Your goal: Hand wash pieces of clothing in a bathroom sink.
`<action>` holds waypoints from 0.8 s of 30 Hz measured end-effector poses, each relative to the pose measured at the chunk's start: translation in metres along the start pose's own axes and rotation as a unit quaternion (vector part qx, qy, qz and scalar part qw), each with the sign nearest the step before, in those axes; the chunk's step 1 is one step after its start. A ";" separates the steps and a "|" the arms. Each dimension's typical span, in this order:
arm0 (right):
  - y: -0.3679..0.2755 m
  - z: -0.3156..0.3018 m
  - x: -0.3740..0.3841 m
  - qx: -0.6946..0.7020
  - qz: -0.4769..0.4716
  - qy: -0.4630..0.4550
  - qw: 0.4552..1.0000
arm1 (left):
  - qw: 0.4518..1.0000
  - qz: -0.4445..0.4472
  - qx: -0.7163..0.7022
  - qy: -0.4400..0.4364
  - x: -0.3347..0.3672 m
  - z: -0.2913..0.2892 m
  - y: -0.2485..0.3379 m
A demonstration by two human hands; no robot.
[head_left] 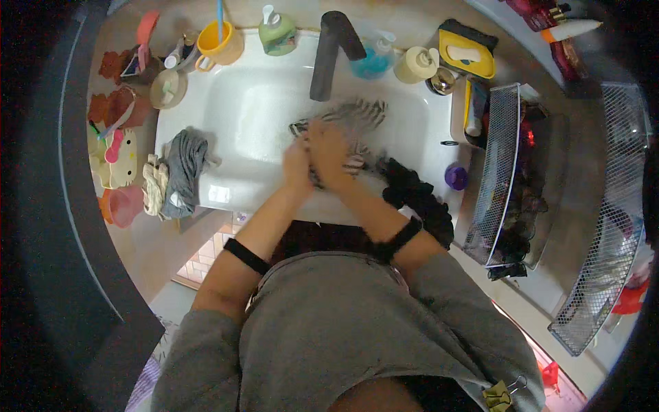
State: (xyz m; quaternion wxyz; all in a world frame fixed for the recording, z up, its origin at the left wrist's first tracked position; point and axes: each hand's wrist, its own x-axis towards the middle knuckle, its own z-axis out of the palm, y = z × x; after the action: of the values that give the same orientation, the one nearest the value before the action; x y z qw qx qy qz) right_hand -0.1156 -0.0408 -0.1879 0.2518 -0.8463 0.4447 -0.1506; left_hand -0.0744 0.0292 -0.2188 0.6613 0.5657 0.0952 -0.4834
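Observation:
In the white sink (240, 117), my left hand (296, 165) and my right hand (329, 152) are pressed together over a wet black-and-white striped cloth (371, 113). Both hands are closed on it, though motion blurs the fingers. Folds of the cloth spread out past my right hand, below the dark faucet (326, 69). A black cloth (415, 196) hangs over the sink's near right edge, close to my right forearm. On the left rim lie a grey cloth (184, 165) and a cream knitted cloth (155, 185).
Along the back stand a yellow mug (221, 45), a green pump bottle (277, 36), a blue bottle (371, 62), a cream pump bottle (415, 65) and a yellow soap dish (470, 58). A purple cap (456, 177) sits on the right rim, beside a wire basket (495, 178).

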 end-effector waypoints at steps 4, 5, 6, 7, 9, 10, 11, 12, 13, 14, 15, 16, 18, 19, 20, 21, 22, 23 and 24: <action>0.012 -0.006 0.011 0.069 0.040 0.012 0.997 | 0.869 0.118 0.448 -0.177 0.005 -0.007 0.022; 0.018 -0.009 0.015 0.093 0.059 0.020 0.994 | 0.948 0.025 0.296 -0.113 -0.012 0.010 0.024; 0.021 -0.013 0.023 0.116 0.071 0.033 0.990 | 0.988 -0.064 0.131 -0.044 -0.026 0.031 0.031; 0.023 -0.018 0.028 0.139 0.081 0.042 0.986 | 0.987 -0.152 -0.041 0.028 -0.037 0.044 0.040; -0.008 -0.040 0.005 0.203 0.161 -0.026 0.965 | 0.990 -0.125 -0.066 0.022 -0.046 0.037 0.055; -0.015 -0.031 -0.009 0.202 0.020 0.033 0.979 | 0.977 -0.144 -0.150 -0.051 -0.045 0.031 0.065; -0.012 -0.028 -0.008 0.201 -0.051 0.064 0.976 | 0.951 -0.161 -0.232 -0.124 -0.045 0.028 0.071; -0.006 -0.024 -0.007 0.196 -0.120 0.096 0.969 | 0.943 -0.179 -0.241 -0.143 -0.059 0.039 0.083; 0.020 -0.025 0.005 0.208 -0.049 0.046 0.976 | 0.943 -0.182 -0.239 -0.143 -0.071 0.041 0.088; 0.052 -0.029 0.018 0.216 0.024 0.000 0.976 | 0.915 -0.199 -0.282 -0.210 -0.077 0.044 0.088; 0.074 -0.037 0.029 0.224 0.094 -0.046 0.969 | 0.880 -0.212 -0.324 -0.275 -0.079 0.047 0.087; 0.081 -0.049 0.034 0.224 0.094 -0.044 0.969 | 0.880 -0.212 -0.323 -0.276 -0.082 0.045 0.085; 0.070 -0.073 0.034 0.382 0.153 0.034 0.911 | 0.951 -0.265 -0.112 -0.113 -0.087 0.038 0.077; 0.052 -0.087 0.028 0.395 0.154 0.063 0.904 | 0.951 -0.266 -0.115 -0.110 -0.089 0.037 0.073; 0.012 -0.097 -0.002 0.285 0.098 0.070 0.951 | 0.923 -0.288 -0.188 -0.172 -0.090 0.038 0.067; 0.016 -0.071 -0.046 0.186 0.021 0.051 0.981 | 0.884 -0.311 -0.250 -0.242 -0.089 0.049 0.062; 0.012 -0.062 -0.065 0.137 -0.024 0.031 0.990 | 0.891 -0.203 -0.271 -0.302 -0.067 0.048 0.042; 0.012 -0.054 -0.083 0.088 -0.066 0.019 0.994 | 0.891 -0.202 -0.272 -0.301 -0.046 0.043 0.031; -0.004 -0.065 -0.085 0.122 -0.089 -0.019 0.988 | 0.787 -0.263 -0.370 -0.418 -0.028 0.028 0.022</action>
State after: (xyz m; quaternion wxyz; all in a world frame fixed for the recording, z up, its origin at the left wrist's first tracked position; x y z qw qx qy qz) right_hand -0.1917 0.0127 -0.1344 0.3476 -0.8479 0.3411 -0.2095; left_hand -0.0843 0.0187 -0.1761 0.6423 -0.0273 0.1261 -0.7555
